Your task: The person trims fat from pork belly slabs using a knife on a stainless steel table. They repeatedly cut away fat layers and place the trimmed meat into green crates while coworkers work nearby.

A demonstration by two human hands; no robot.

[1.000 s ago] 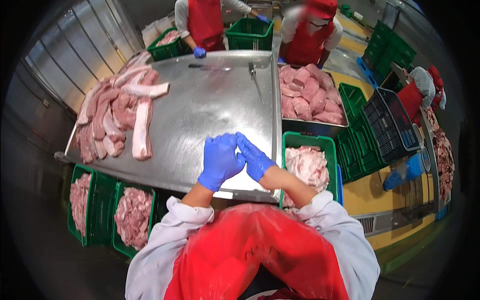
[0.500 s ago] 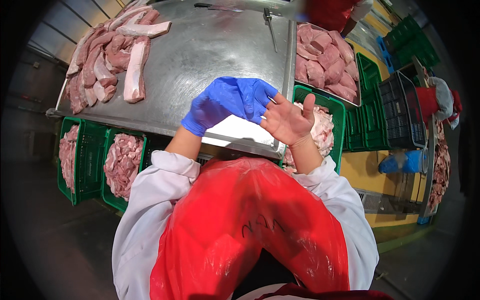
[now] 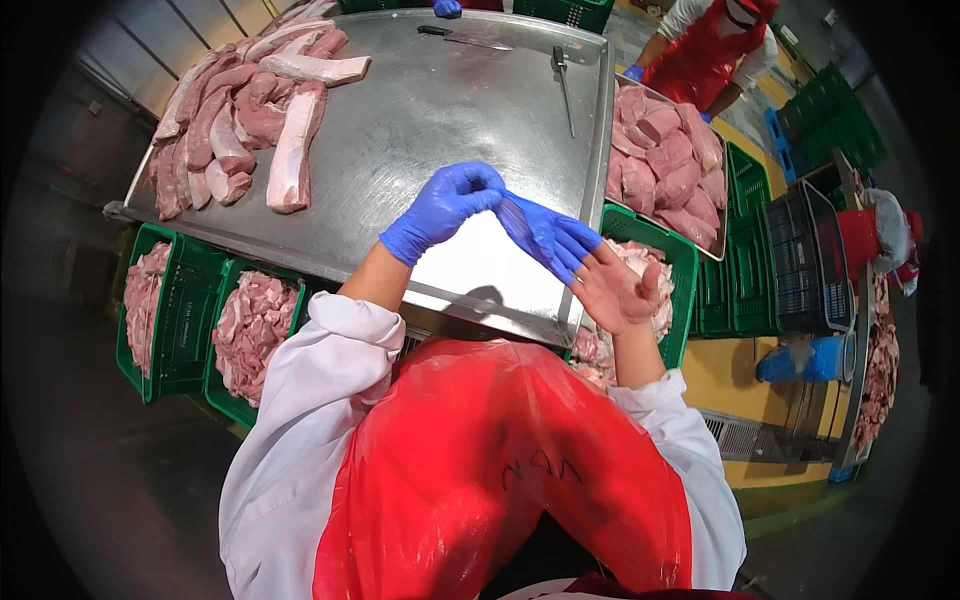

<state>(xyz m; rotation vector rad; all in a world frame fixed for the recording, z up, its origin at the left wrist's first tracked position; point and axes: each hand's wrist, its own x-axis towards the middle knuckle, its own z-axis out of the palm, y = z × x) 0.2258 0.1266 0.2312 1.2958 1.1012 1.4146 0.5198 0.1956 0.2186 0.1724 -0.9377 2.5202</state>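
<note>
My left hand (image 3: 438,213), in a blue glove, pinches the cuff end of a second blue disposable glove (image 3: 545,236). That glove stretches between my hands and covers only the fingers of my right hand (image 3: 618,290). The right palm and thumb are bare, and its fingers are extended inside the glove. Both hands are above the near edge of a steel table (image 3: 420,110). Long meat strips (image 3: 295,150) lie piled at the table's left. Toward its far side are a knife (image 3: 465,39) with a dark handle and a sharpening steel (image 3: 565,92).
Below the table's left edge stand green crates (image 3: 195,310) holding meat trimmings (image 3: 255,335). On the right are a tray of meat pieces (image 3: 668,150), a green crate (image 3: 683,290) of pale trimmings and a dark crate (image 3: 805,255). A person in a red apron (image 3: 705,60) stands behind the tray.
The glove has gone from bunched between my hands to stretched out over the right fingers. My right hand has moved right and nearer me. More of the co-worker now shows.
</note>
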